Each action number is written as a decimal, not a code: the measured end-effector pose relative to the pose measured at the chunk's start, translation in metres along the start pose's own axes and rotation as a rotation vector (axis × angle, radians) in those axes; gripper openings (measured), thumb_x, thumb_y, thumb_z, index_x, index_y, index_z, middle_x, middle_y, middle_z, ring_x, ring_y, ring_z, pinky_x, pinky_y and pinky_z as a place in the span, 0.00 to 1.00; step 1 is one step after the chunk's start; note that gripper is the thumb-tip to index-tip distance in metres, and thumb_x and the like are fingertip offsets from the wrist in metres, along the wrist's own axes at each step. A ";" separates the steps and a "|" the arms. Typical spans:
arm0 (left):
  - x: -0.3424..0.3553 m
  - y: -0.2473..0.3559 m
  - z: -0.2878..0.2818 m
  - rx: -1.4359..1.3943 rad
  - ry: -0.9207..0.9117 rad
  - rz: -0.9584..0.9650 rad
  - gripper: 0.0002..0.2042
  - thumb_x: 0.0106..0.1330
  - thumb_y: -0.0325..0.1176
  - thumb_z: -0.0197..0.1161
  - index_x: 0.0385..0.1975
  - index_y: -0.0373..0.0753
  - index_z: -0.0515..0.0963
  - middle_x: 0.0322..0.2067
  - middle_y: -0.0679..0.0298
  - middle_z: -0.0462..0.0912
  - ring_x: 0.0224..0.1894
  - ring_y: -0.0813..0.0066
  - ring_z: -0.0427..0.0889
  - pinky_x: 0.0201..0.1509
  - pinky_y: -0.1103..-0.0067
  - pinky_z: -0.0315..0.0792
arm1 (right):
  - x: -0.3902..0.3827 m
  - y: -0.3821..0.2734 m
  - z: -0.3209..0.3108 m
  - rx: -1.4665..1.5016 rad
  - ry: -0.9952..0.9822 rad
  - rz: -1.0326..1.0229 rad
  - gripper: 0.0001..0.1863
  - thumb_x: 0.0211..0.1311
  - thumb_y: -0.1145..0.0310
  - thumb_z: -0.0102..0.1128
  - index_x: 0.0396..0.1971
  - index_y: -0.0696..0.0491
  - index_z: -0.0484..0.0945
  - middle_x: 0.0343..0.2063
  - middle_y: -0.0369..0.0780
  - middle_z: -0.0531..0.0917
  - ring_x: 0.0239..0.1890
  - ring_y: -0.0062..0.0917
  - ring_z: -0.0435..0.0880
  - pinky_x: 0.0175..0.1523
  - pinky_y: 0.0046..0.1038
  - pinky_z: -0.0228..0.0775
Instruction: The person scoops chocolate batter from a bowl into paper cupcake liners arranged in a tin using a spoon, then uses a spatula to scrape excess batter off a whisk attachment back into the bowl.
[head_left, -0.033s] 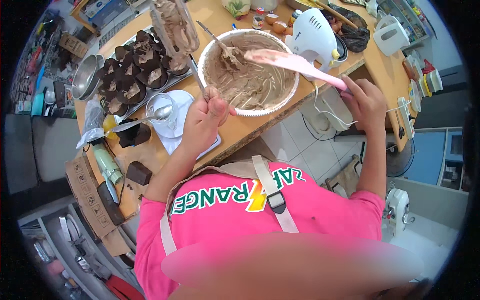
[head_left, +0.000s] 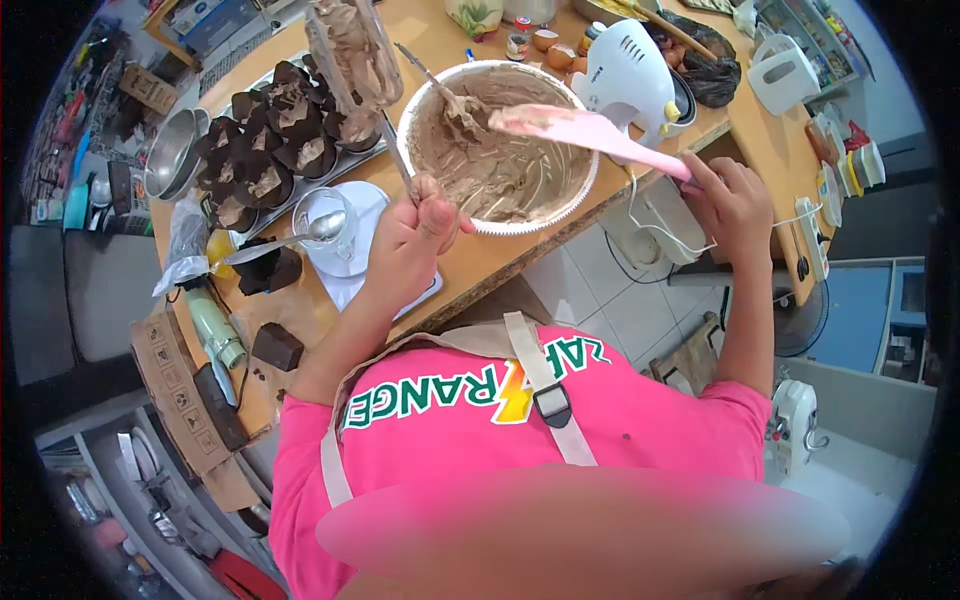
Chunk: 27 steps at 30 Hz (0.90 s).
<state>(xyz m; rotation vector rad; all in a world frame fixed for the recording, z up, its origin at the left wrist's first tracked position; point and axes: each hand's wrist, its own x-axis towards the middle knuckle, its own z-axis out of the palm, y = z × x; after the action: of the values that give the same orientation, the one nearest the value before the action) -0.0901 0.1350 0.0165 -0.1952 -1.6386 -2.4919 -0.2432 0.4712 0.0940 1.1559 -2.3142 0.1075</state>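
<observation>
My left hand [head_left: 412,235] is closed around the thin metal shaft of a mixer beater [head_left: 355,65], its loops clogged with thick brown batter. To the right, my right hand [head_left: 735,205] grips the handle of a pink spatula [head_left: 575,128], whose blade is smeared with batter and hovers over the bowl. The large white bowl [head_left: 545,215] has batter streaked over its inner wall and bottom. A second beater [head_left: 465,115] leans inside it, coated too, with its shaft over the rim.
Dark paper cups [head_left: 265,185] with batter fill a tray at left. A spoon [head_left: 325,225] lies across a glass on a white scale [head_left: 375,205]. Beyond the bowl are a white hand mixer [head_left: 625,70], eggshells [head_left: 558,55] and a small jar [head_left: 518,42]. A white pitcher [head_left: 785,72] stands far right.
</observation>
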 end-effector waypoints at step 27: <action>0.009 0.008 0.012 0.184 0.032 -0.009 0.16 0.71 0.50 0.49 0.32 0.42 0.62 0.16 0.78 0.57 0.19 0.89 0.55 0.50 0.69 0.72 | 0.002 0.021 -0.095 -0.523 -0.210 -0.199 0.25 0.48 0.66 0.61 0.52 0.38 0.76 0.31 0.32 0.74 0.32 0.25 0.76 0.36 0.28 0.68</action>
<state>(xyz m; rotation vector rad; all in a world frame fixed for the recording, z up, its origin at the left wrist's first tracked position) -0.0975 0.1424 0.0300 -0.1248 -1.8456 -2.3202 -0.2189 0.5117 0.1794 1.1454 -2.1876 -0.6801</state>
